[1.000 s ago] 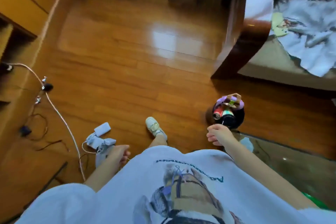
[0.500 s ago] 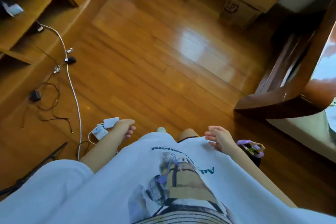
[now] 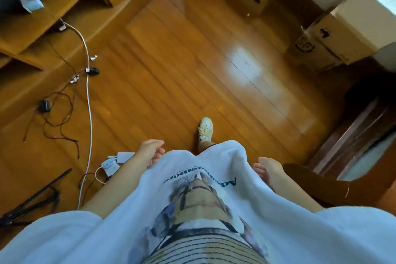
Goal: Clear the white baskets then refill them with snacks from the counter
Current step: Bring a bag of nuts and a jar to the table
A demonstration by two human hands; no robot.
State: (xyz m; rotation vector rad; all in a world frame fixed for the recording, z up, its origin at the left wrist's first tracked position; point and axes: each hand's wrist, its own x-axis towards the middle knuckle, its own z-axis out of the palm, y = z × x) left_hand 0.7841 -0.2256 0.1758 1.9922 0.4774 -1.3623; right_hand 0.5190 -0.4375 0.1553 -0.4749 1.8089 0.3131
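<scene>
No white basket, snack or counter shows in the head view. I look down at a wooden floor [image 3: 192, 70] while walking. My left hand [image 3: 150, 151] hangs by my white shirt with loosely curled fingers and holds nothing. My right hand [image 3: 269, 170] hangs on the other side, fingers relaxed and apart, also holding nothing. One foot in a pale shoe [image 3: 205, 128] is stepped forward between them.
A white cable [image 3: 88, 96] and black cords [image 3: 57, 113] trail over the floor at left, with white adapters [image 3: 116, 161] near my left hand. Wooden shelving [image 3: 42, 28] stands at far left. Cardboard boxes [image 3: 321, 38] stand at back right. A dark wooden furniture frame [image 3: 353, 139] is at right.
The view has swung left and away from the dark bin of wrappers, which is now out of sight. I have stepped forward; both hands stay hanging with nothing in them.
</scene>
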